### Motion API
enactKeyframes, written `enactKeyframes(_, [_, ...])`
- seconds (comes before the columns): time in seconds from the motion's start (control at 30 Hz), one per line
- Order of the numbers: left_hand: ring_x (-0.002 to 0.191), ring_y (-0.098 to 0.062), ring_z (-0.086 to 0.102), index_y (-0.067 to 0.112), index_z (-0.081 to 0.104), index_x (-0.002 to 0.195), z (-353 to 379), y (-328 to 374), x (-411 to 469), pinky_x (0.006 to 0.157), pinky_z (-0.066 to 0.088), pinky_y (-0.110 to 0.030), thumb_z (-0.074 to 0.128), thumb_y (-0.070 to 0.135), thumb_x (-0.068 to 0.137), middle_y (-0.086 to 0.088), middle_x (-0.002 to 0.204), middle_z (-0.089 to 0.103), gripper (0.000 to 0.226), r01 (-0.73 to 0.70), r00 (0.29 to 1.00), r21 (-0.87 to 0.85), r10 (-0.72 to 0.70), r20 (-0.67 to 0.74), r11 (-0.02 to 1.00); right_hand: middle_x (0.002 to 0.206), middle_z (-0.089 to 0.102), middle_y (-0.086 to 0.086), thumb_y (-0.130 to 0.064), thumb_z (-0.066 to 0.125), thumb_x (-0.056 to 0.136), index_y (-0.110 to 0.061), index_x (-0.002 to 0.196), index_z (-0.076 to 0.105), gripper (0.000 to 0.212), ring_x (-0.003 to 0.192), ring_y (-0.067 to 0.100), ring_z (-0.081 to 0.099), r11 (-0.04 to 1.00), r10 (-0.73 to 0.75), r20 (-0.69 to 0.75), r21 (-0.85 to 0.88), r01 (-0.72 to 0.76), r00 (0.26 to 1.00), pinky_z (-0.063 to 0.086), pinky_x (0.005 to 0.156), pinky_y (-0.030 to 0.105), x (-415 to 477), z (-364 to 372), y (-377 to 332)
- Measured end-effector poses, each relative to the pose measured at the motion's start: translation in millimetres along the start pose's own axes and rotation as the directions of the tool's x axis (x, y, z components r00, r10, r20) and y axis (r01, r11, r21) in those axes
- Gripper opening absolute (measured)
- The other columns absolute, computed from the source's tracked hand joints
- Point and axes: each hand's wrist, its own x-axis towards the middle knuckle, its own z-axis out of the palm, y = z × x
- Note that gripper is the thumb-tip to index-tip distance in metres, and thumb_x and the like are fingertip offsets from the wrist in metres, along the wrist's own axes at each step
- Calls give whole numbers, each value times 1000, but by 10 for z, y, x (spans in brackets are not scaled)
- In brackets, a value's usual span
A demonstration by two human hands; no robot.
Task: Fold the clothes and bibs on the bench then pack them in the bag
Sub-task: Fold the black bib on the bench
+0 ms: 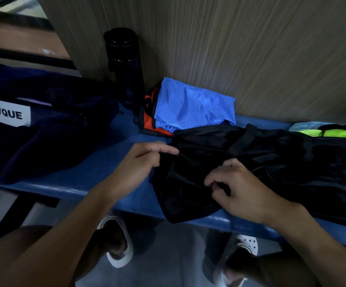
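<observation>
**On the bench between both hands: black garment mid-fold, nothing packed yet**

Far left of the left hand [139, 162], the navy bag [43, 125] is seen lying on the blue bench [105, 162]; its contents can't be made out. Just beyond the left hand, next to a dark bottle [126, 65], a blue bib [192, 104] is stacked on an orange bib [150, 121]. Both are folded, i.e. judged done but not packed.

The left edge of the black garment [271, 158] is pinched by the left hand, w/ one finger laid straight along the cloth. The garment is spread between the hands and on past the right one. Its long axis runs left-right along the bench, one end pointing at the left hand, and the near edge hangs over the bench front.

The right hand [244, 187] is curled, w/ a small fold of cloth nipped in the fingertips. Far right of it, a green bib [333, 132] lies unfolded.

Left to do, by judgement: this fold, the green bib, then all packing.
</observation>
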Motion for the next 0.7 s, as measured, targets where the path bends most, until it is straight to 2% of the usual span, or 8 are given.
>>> enactKeyframes(0.1, [90, -22, 68, 37, 78, 91, 83, -16, -5, 86, 49, -39, 58, 27, 82, -7, 93, 75, 24, -67, 995, 104, 74, -62, 992, 79, 66, -13, -21, 46, 79, -21, 83, 69, 23, 70, 3, 57, 1000, -20, 1, 1, 20, 1000, 39, 83, 23, -13, -53, -16])
enactKeyframes(0.2, [89, -16, 70, 31, 77, 86, 159, -39, -19, 84, 50, -32, 63, 21, 84, 8, 90, 74, 17, -151, 988, 138, 154, -10, 979, 106, 63, -6, -19, 60, 83, -17, 113, 65, 30, 97, 13, 59, 999, 14, -211, -33, -21, 977, 44, 88, 30, 71, -8, -18])
enactKeyframes(0.3, [83, -6, 65, 29, 75, 89, 220, -1, -25, 80, 43, -19, 58, 13, 86, 13, 87, 69, 23, -209, 976, 149, 197, 95, 967, 128, 56, -8, -29, 67, 82, -22, 134, 52, 54, 121, 14, 48, 998, 47, -266, -15, -53, 963, 35, 99, 31, 199, 64, -18])
enactKeyframes(0.4, [77, -2, 61, 27, 76, 85, 196, 70, -20, 73, 41, -15, 53, 10, 83, 16, 84, 68, 28, -201, 976, 139, 186, 114, 970, 110, 66, -9, -30, 62, 89, -19, 110, 67, 24, 114, 11, 55, 1000, -9, -340, -16, 4, 940, 34, 97, 33, 286, 147, 10])
enactKeyframes(0.47, [83, -16, 66, 26, 76, 77, 157, 97, 14, 74, 47, -28, 52, 16, 79, 10, 87, 71, 27, -177, 983, 131, 169, 70, 976, 94, 68, -7, -27, 58, 91, -16, 95, 68, 16, 99, 8, 59, 999, -31, -395, -7, 31, 918, 38, 91, 36, 307, 157, 18])
enactKeyframes(0.53, [89, -23, 68, 24, 75, 77, 114, 87, 95, 83, 50, -41, 54, 22, 82, 5, 90, 74, 22, -153, 986, 136, 160, -43, 979, 88, 66, -7, -23, 57, 91, -13, 94, 67, 14, 88, 3, 54, 998, -44, -422, 11, 54, 905, 40, 86, 34, 301, 147, 18])
enactKeyframes(0.6, [85, -17, 68, 26, 74, 83, 81, 28, 230, 80, 53, -38, 61, 23, 91, 6, 85, 73, 16, -141, 974, 226, 176, -146, 964, 87, 67, -6, -21, 55, 91, -11, 95, 67, 16, 84, -2, 48, 999, -41, -434, 10, 51, 900, 41, 84, 31, 276, 147, 15])
enactKeyframes(0.7, [79, -9, 62, 24, 75, 91, 76, -80, 421, 71, 47, -24, 74, 18, 88, 12, 80, 66, 7, -180, 947, 470, 281, -156, 864, 91, 68, -8, -24, 56, 91, -12, 96, 67, 18, 86, -5, 50, 999, -27, -416, 27, 42, 909, 42, 84, 28, 239, 159, 17])
